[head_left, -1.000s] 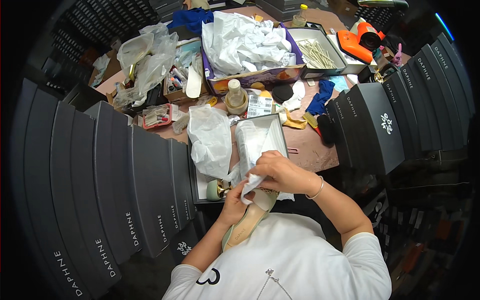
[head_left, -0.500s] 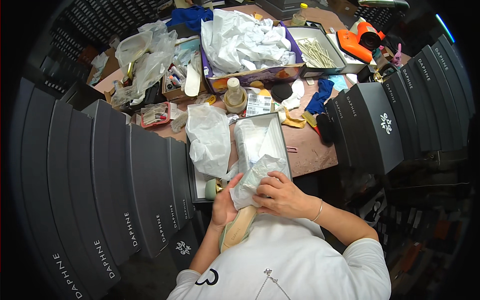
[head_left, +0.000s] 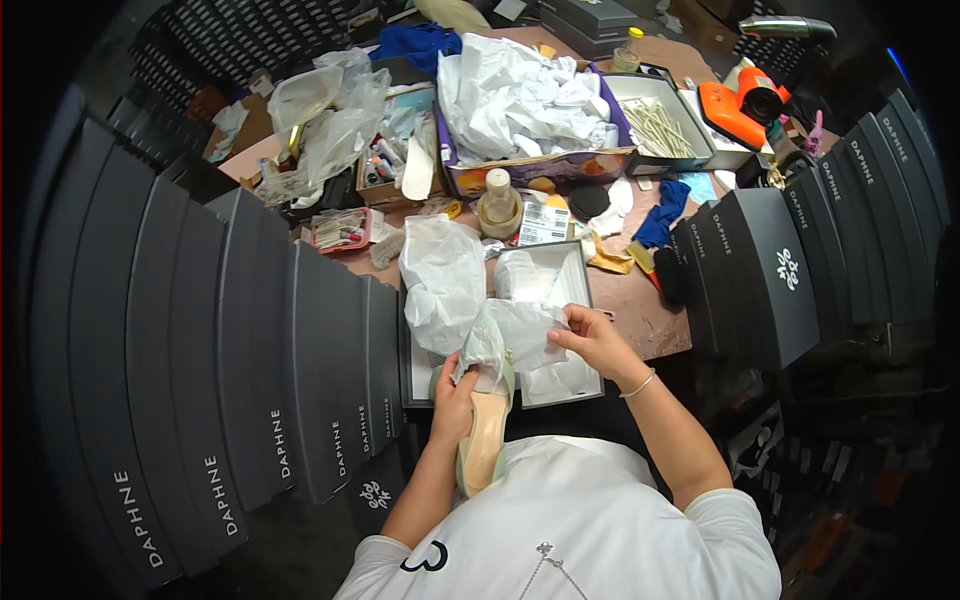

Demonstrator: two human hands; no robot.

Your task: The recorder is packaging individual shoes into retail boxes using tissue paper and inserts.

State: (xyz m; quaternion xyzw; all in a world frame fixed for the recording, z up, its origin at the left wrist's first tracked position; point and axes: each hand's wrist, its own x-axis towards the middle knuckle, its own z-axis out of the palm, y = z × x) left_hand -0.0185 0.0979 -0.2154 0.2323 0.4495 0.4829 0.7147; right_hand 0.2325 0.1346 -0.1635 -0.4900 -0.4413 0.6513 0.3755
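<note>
A pale green shoe (head_left: 486,430) with a beige insole lies against my shirt, its toe end pointing at the open box. My left hand (head_left: 453,405) is closed around the shoe's front part, where crumpled tissue paper covers it. In a pinch, my right hand (head_left: 597,348) holds the far right edge of the white tissue paper (head_left: 525,328), stretched out from the shoe over the box. The open grey shoe box (head_left: 590,290) contains more white paper. A second white sheet (head_left: 440,280) drapes over its left side.
Grey shoe boxes (head_left: 250,340) are stacked along the left, and more boxes (head_left: 755,270) stand at the right. Behind the open box are a bottle (head_left: 498,200), a purple carton (head_left: 530,180) heaped with paper, a tray of sticks (head_left: 690,148) and an orange tool (head_left: 730,115).
My right hand has moved right and slightly up, drawing the tissue paper out flat from the shoe. My left hand now grips the shoe's front. The whole view has shifted slightly.
</note>
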